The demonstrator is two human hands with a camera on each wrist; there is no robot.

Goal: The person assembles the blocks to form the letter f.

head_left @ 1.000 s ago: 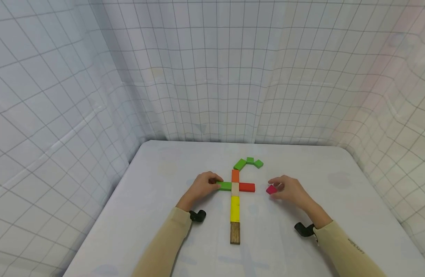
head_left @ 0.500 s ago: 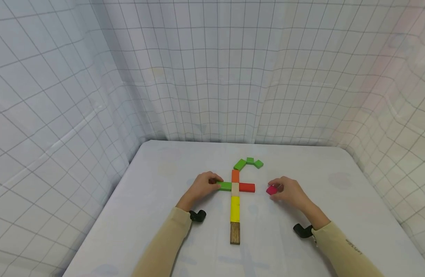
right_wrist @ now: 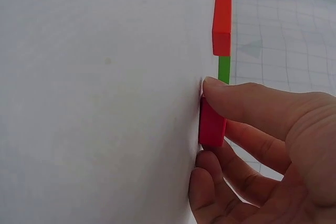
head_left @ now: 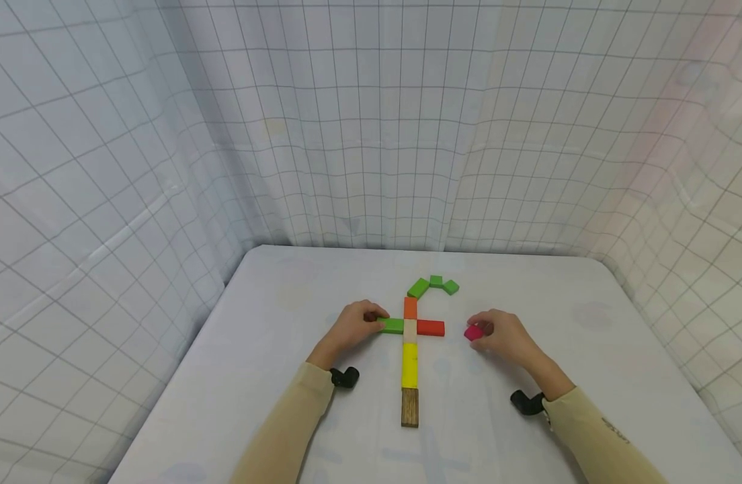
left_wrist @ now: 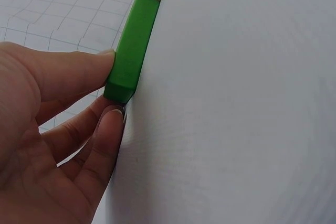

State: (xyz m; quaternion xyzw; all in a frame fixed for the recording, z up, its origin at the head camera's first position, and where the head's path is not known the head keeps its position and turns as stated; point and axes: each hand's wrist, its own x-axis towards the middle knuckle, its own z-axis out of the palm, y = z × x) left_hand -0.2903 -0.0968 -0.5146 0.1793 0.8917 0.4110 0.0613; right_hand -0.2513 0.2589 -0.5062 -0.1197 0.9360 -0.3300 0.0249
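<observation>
My left hand point(head_left: 354, 326) pinches the outer end of a green block point(head_left: 393, 326), thumb along one side in the left wrist view; where the index fingertip rests is hidden. That block's other end meets a pale wooden block point(head_left: 410, 331). Off to the right, my right hand point(head_left: 501, 332) holds a small crimson block point(right_wrist: 212, 121) between thumb and fingers, low on the table. A red block point(head_left: 431, 328) lies between it and the pale block, apart from the crimson one. An orange block point(head_left: 410, 308) sits above the pale block; a yellow block point(head_left: 410, 365) lies below.
A dark brown wooden block point(head_left: 410, 407) ends the column toward the person. Beyond the orange block, a longer green block point(head_left: 419, 288) and two small green blocks point(head_left: 436, 281) form an arc. Gridded white curtains point(head_left: 371, 134) surround the white table point(head_left: 274, 296).
My right wrist and forearm have shifted slightly left, and the right hand has dipped a little while keeping the crimson block nearly in place. My left hand stays where it was.
</observation>
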